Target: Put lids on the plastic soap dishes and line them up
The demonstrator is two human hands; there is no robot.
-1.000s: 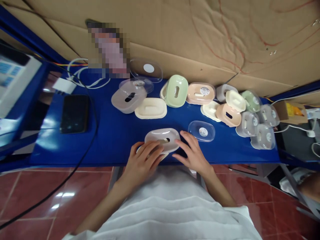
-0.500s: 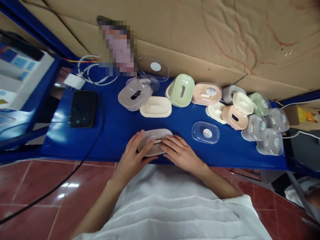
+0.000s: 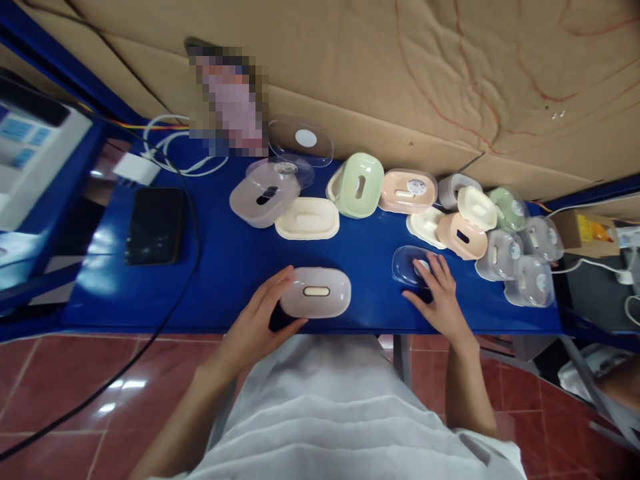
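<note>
A pale greyish-pink oval plastic box (image 3: 334,305), with a cream bar in the slot on its top, sits near the table's front edge. My left hand (image 3: 260,313) curls around its left end, thumb along the front and fingers at the back. To the right, my right hand (image 3: 440,297) is open over a clear oval lid (image 3: 404,265). Its fingers are spread and cover part of the lid's round label; whether they touch it I cannot tell. Behind the box lie a cream oval piece (image 3: 307,219) and a frosted box shell (image 3: 260,203).
Along the back stand a green shell (image 3: 363,183) and a peach box with a clear lid (image 3: 407,190). Several lidded boxes crowd the blue table's right end, beside a peach shell (image 3: 464,237). A black device (image 3: 155,225), a charger (image 3: 136,168) and a cable occupy the left.
My right hand has left the pale box and moved right to the clear lid. My left hand stays at the box's left end, and the cream bar is now uncovered.
</note>
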